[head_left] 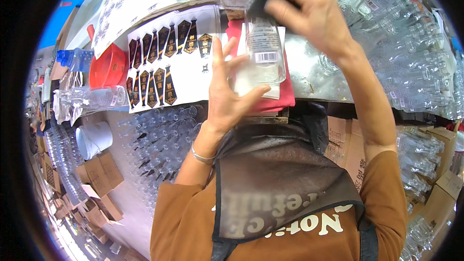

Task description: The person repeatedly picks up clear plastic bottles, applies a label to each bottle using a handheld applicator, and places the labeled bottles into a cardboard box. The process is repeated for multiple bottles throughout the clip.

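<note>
A clear glass bottle [265, 60] with small printing and a barcode lies on a white pad [240, 83] over a red cloth [285, 89]. My left hand [227, 87] is open beside the bottle's left edge, fingers spread and holding nothing. At the bottle's upper end, my right hand [307, 17], smeared by motion, grips a soft-looking black piece [260, 6]. Its exact kind cannot be made out. The black piece covers part of the glass there. Left of the bottle is a white sheet [191, 79] with rows of black and gold tie-shaped decals.
Many clear bottles [411, 53] crowd the right of the bench, with several more below left [162, 137]. A red basin [108, 67] stands left of the sheet, near a bottle lying on its side [92, 97]. Cardboard boxes [345, 140] and a white bucket [94, 140] sit lower.
</note>
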`<state>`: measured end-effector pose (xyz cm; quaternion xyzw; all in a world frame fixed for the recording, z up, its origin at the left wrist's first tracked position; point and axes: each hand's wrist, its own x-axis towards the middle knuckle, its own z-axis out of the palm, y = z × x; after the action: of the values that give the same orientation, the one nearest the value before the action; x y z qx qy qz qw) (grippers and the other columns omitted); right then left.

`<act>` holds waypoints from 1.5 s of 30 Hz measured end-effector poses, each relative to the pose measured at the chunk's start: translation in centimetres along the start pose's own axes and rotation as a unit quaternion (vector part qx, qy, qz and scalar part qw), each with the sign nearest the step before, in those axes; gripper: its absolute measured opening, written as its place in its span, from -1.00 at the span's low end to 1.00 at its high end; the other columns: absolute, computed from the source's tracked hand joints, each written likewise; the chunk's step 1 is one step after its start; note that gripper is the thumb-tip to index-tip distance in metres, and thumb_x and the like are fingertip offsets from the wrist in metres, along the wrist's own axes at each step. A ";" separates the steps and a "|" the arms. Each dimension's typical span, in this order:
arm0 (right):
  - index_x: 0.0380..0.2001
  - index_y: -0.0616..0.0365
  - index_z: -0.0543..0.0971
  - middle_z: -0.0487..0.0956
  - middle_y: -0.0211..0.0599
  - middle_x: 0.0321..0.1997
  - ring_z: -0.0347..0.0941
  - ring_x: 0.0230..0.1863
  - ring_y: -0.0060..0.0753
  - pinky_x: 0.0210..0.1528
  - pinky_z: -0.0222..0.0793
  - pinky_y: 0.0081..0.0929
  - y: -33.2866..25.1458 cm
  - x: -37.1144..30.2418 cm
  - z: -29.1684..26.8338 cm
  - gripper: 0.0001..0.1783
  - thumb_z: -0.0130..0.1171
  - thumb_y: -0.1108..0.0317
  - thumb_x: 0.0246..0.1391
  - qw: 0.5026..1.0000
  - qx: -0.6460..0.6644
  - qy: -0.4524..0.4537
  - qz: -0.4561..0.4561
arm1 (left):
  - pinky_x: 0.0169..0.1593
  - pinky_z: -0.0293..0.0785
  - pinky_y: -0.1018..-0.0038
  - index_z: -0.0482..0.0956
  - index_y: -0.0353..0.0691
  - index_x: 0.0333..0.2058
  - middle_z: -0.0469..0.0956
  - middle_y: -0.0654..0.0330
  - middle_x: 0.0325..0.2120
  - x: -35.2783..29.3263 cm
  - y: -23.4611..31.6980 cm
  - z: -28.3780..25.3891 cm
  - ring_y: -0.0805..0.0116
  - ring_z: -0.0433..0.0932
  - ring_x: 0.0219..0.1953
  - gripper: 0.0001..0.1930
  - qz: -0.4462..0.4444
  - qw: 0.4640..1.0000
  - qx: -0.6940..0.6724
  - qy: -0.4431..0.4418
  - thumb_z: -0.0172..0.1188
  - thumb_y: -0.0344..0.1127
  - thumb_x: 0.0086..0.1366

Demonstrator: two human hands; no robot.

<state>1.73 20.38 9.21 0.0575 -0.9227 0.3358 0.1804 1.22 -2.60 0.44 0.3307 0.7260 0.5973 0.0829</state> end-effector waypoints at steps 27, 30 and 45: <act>-0.27 0.21 0.61 0.60 -0.12 -0.32 0.57 -0.25 -0.03 -0.16 0.49 -0.20 0.0 0.9 0.7 -0.80 0.26 0.32 0.06 0.986 -0.101 -0.020 -0.130 | 0.26 0.41 0.21 -0.21 -0.34 0.45 0.12 -0.14 0.39 -0.3 0.8 1.1 0.04 0.44 0.22 0.23 0.000 0.996 0.092 0.024 0.56 -0.43 -0.03; -0.32 0.13 0.60 0.58 -0.19 -0.32 0.56 -0.29 -0.07 -0.20 0.50 -0.28 -0.6 0.3 0.5 -0.86 0.27 0.39 0.02 0.973 -0.163 0.105 -0.123 | 0.25 0.41 0.21 -0.20 -0.37 0.45 0.12 -0.14 0.39 -0.2 0.8 1.1 0.04 0.44 0.22 0.23 0.004 0.996 0.086 0.026 0.56 -0.42 -0.03; -0.10 0.14 0.64 0.64 -0.07 -0.16 0.61 -0.18 -0.11 -0.07 0.54 -0.32 -1.0 -6.8 1.2 -0.68 0.30 0.47 0.02 0.997 0.029 0.006 -0.068 | 0.39 0.19 0.18 -0.08 -0.30 0.45 0.19 -0.16 0.36 2.1 0.7 -2.5 -0.01 0.29 0.35 -0.09 -0.090 0.983 -0.157 0.020 0.27 -0.25 0.27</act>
<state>7.89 18.79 6.44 0.1234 -0.9056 0.3495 0.2062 -1.41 -3.33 2.38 0.2344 0.6514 0.7007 0.1728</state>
